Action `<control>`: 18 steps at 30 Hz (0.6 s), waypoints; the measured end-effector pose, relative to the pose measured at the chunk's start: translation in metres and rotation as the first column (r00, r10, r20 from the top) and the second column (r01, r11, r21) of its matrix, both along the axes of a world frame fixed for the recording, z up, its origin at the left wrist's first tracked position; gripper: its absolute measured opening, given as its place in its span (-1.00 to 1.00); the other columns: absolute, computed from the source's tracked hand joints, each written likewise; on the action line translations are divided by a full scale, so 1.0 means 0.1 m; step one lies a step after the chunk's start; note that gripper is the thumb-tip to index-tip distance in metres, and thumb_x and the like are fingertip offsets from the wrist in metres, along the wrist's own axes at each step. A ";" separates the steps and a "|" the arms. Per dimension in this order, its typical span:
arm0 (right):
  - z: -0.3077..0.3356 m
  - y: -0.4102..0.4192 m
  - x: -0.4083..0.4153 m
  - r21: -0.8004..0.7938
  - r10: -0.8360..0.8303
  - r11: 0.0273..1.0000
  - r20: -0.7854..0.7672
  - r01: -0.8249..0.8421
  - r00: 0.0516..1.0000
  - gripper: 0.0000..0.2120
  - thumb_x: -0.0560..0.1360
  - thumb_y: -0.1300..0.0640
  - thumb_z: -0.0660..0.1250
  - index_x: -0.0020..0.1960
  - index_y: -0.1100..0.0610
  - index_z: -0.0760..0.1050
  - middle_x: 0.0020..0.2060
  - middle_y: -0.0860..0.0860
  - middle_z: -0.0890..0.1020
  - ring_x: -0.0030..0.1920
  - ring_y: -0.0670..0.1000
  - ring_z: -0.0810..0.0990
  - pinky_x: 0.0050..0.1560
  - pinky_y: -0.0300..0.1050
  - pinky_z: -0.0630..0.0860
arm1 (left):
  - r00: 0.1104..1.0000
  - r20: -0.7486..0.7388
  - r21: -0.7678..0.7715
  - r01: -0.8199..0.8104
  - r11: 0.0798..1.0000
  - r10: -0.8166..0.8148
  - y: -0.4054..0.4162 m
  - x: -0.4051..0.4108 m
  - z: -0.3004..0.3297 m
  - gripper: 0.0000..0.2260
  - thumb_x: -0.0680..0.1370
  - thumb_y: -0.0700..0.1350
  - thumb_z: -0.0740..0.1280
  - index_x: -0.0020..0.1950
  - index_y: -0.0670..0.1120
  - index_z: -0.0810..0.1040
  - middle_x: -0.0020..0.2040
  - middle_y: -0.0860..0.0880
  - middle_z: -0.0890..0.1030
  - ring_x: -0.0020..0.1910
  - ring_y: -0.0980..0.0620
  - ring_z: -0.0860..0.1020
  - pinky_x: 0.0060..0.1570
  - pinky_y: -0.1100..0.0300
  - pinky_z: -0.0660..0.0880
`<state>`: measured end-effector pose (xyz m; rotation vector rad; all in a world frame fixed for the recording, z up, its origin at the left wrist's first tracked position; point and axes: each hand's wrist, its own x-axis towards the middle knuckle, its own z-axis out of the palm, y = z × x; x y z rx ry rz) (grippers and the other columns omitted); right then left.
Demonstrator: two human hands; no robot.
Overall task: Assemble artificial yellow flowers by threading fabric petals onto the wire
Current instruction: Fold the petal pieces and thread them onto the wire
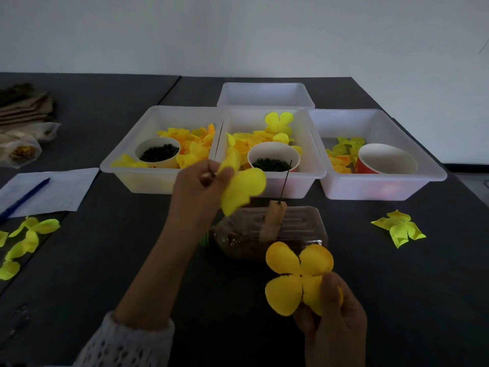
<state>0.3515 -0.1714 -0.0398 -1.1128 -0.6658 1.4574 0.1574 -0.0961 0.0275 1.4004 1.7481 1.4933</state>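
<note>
Dim light blurs the clear plastic container and the tan block on it, from which the thin dark wire rises upright; the frame's lower edge cuts off the right hand, which pinches a four-lobed yellow petal, and the left hand pinches a paler yellow petal piece left of the wire. On the dark table, before a plain pale wall, stand translucent trays of petals and cups of small dark rings, with loose petals at either side.
</note>
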 end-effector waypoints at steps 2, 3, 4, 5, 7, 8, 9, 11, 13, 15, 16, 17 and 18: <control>0.00 0.00 0.01 -0.009 0.023 1.000 0.005 -0.023 1.000 -0.70 0.25 -0.27 0.37 -0.32 -0.05 0.64 -0.54 0.02 0.48 -0.60 -0.05 0.40 -0.58 -0.21 0.32 | 0.987 -0.083 0.109 -0.131 0.985 0.140 0.33 -0.18 0.09 -0.83 0.60 -0.07 0.34 -0.18 -0.06 0.51 -0.28 0.10 0.53 -0.30 0.19 0.47 -0.28 0.20 0.42; -0.02 0.00 0.02 -0.044 0.045 0.998 -0.029 -0.046 0.999 -0.72 0.29 -0.22 0.35 -0.28 -0.01 0.64 -0.53 0.01 0.48 -0.59 -0.05 0.39 -0.58 -0.19 0.33 | 0.968 -0.152 0.165 -0.176 0.970 0.202 0.50 -0.24 0.13 -0.86 0.60 -0.07 0.34 -0.13 -0.08 0.53 -0.22 0.05 0.55 -0.24 0.14 0.49 -0.22 0.19 0.42; -0.04 0.00 0.03 -0.083 0.073 0.993 -0.079 -0.079 0.994 -0.73 0.34 -0.13 0.31 -0.21 0.04 0.64 -0.51 0.01 0.51 -0.57 -0.04 0.41 -0.57 -0.17 0.36 | 0.942 -0.222 0.215 -0.204 0.955 0.251 0.67 -0.28 0.16 -0.88 0.59 -0.07 0.34 -0.10 -0.09 0.54 -0.15 0.01 0.58 -0.19 0.11 0.50 -0.17 0.21 0.41; -0.07 0.01 0.04 -0.115 0.109 0.985 -0.135 -0.125 0.985 -0.73 0.35 -0.05 0.27 -0.12 0.09 0.61 -0.47 0.04 0.55 -0.56 -0.02 0.44 -0.56 -0.16 0.40 | 0.914 -0.289 0.254 -0.212 0.944 0.283 0.83 -0.30 0.16 -0.89 0.59 -0.07 0.35 -0.06 -0.09 0.55 -0.09 -0.02 0.59 -0.13 0.07 0.52 -0.12 0.20 0.41; -0.06 0.03 0.04 -0.162 0.180 0.961 -0.256 -0.226 0.950 -0.68 0.35 0.05 0.25 0.02 0.17 0.55 -0.38 0.12 0.64 -0.53 0.03 0.52 -0.54 -0.13 0.49 | 0.857 -0.427 0.282 -0.176 0.943 0.287 1.10 -0.30 0.10 -0.87 0.59 -0.08 0.34 0.03 -0.13 0.58 0.04 -0.10 0.58 0.00 -0.03 0.54 -0.02 0.10 0.44; -0.06 0.04 0.04 -0.174 0.205 0.948 -0.304 -0.265 0.930 -0.67 0.35 0.09 0.25 0.06 0.19 0.53 -0.33 0.15 0.67 -0.50 0.07 0.56 -0.52 -0.10 0.52 | 0.814 -0.520 0.256 -0.142 0.956 0.261 1.22 -0.29 0.04 -0.85 0.59 -0.08 0.34 0.09 -0.13 0.58 0.10 -0.13 0.56 0.08 -0.08 0.52 0.02 0.04 0.44; -0.06 0.05 0.04 -0.173 0.227 0.939 -0.335 -0.297 0.914 -0.65 0.35 0.11 0.25 0.08 0.21 0.52 -0.29 0.18 0.68 -0.47 0.10 0.59 -0.50 -0.08 0.55 | 0.747 -0.632 0.186 -0.111 0.976 0.206 1.32 -0.29 -0.02 -0.83 0.60 -0.07 0.33 0.13 -0.11 0.57 0.14 -0.15 0.53 0.14 -0.11 0.48 0.05 0.01 0.43; -0.06 0.06 0.06 -0.173 0.250 0.929 -0.353 -0.326 0.902 -0.64 0.35 0.13 0.25 0.09 0.25 0.51 -0.28 0.23 0.68 -0.44 0.13 0.62 -0.48 -0.05 0.56 | 0.578 -0.816 -0.062 -0.107 0.992 0.011 1.45 -0.31 -0.13 -0.80 0.60 -0.02 0.31 0.18 -0.03 0.58 0.21 -0.13 0.50 0.22 -0.15 0.45 0.11 -0.03 0.42; -0.08 0.07 0.09 -0.191 0.269 0.922 -0.314 -0.338 0.911 -0.64 0.35 0.08 0.27 0.06 0.26 0.55 -0.32 0.25 0.65 -0.48 0.12 0.58 -0.52 -0.08 0.52 | 0.512 -0.846 -0.249 -0.133 0.959 -0.149 1.48 -0.36 -0.19 -0.81 0.62 -0.04 0.28 0.19 0.03 0.61 0.28 -0.10 0.52 0.25 -0.16 0.47 0.19 -0.06 0.39; -0.12 0.08 0.12 -0.215 0.296 0.911 -0.251 -0.351 0.922 -0.62 0.31 -0.04 0.30 -0.05 0.22 0.61 -0.39 0.22 0.60 -0.56 0.07 0.47 -0.56 -0.13 0.42 | 0.575 -0.807 -0.208 -0.066 0.976 -0.133 1.42 -0.38 -0.20 -0.75 0.63 -0.19 0.21 0.19 -0.01 0.63 0.28 -0.11 0.55 0.24 -0.16 0.50 0.24 -0.09 0.40; -0.14 0.07 0.13 -0.238 0.288 0.908 -0.242 -0.345 0.926 -0.63 0.28 -0.06 0.30 -0.12 0.20 0.62 -0.45 0.19 0.55 -0.59 0.05 0.42 -0.57 -0.16 0.39 | 0.643 -0.760 -0.124 -0.003 0.992 -0.093 1.35 -0.39 -0.20 -0.70 0.59 -0.30 0.18 0.15 -0.06 0.64 0.23 -0.13 0.58 0.21 -0.17 0.52 0.23 -0.10 0.40; -0.16 0.07 0.13 -0.249 0.284 0.906 -0.244 -0.343 0.927 -0.66 0.28 -0.07 0.30 -0.17 0.18 0.63 -0.49 0.17 0.51 -0.60 0.03 0.41 -0.57 -0.18 0.38 | 0.720 -0.692 -0.023 0.056 0.998 -0.056 1.27 -0.38 -0.18 -0.66 0.55 -0.39 0.14 0.09 -0.13 0.65 0.17 -0.16 0.61 0.15 -0.16 0.54 0.22 -0.09 0.41; -0.16 0.07 0.13 -0.239 0.290 0.906 -0.252 -0.349 0.923 -0.68 0.29 -0.06 0.30 -0.20 0.16 0.66 -0.48 0.17 0.51 -0.59 0.03 0.44 -0.56 -0.17 0.40 | 0.787 -0.615 0.081 0.104 0.991 -0.032 1.16 -0.37 -0.16 -0.64 0.50 -0.45 0.12 0.03 -0.19 0.65 0.10 -0.19 0.62 0.05 -0.12 0.55 0.18 -0.05 0.43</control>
